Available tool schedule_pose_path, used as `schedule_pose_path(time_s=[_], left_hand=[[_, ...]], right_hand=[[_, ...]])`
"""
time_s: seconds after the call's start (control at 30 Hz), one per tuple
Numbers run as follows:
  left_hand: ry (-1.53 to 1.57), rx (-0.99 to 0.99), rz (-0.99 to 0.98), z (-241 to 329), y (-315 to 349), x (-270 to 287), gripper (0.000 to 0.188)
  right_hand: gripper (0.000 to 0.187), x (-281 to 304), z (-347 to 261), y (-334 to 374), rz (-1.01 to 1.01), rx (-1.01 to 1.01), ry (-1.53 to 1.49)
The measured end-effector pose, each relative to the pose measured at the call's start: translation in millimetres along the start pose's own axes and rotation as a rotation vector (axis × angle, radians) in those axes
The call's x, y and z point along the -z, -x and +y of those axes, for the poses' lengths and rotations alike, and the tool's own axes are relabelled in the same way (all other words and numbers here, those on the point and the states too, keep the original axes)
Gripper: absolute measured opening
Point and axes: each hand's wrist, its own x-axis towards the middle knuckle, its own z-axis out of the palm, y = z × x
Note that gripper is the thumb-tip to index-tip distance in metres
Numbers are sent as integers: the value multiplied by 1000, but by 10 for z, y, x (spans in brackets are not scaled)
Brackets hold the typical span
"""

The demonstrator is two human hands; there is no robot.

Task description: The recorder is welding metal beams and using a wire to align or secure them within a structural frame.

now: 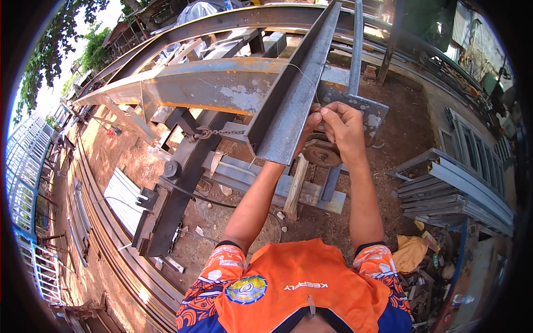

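Observation:
A long steel angle bar (pixel 294 111) slopes up and away in front of me, with a thin wire (pixel 304 73) looped over it. The wire runs down to my fingertips at the bar's right edge. My left hand (pixel 308 132) reaches up behind the bar, which hides most of it; its visible fingertips are pinched at the wire. From the right, my right hand (pixel 345 127) meets it with thumb and fingers closed at the same spot. A steel plate (pixel 373 114) stands just behind the right hand, and a round rusty wheel (pixel 323 155) sits below the hands.
A heavy curved steel beam (pixel 216 86) crosses behind the bar. A chain (pixel 208 132) hangs by a dark beam (pixel 183 183) at left. A wooden stick (pixel 296 186) leans below my hands. Stacked metal frames (pixel 444 194) stand at right; long steel lengths (pixel 111 238) lie at left.

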Motion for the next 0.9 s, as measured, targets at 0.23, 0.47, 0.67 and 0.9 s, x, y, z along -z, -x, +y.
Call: schedule_pose_path(time_s=[0.23,0.47,0.67,0.9], left_hand=[[-539,-233,151,-173,-95,15,22],[-748,-642,310,-351,-184,110,18],[-595,-446,287,-494,-141,208,19],[24,-183,28,-71,-81,-61,24]], right_hand=[[8,111,-242,-121,-142,-150,-92],[14,212,-278,-128,-98,-141,-141],[14,173,-413,-226,-80,-26,-74],[14,252,-348,-208,-83,54,67]])
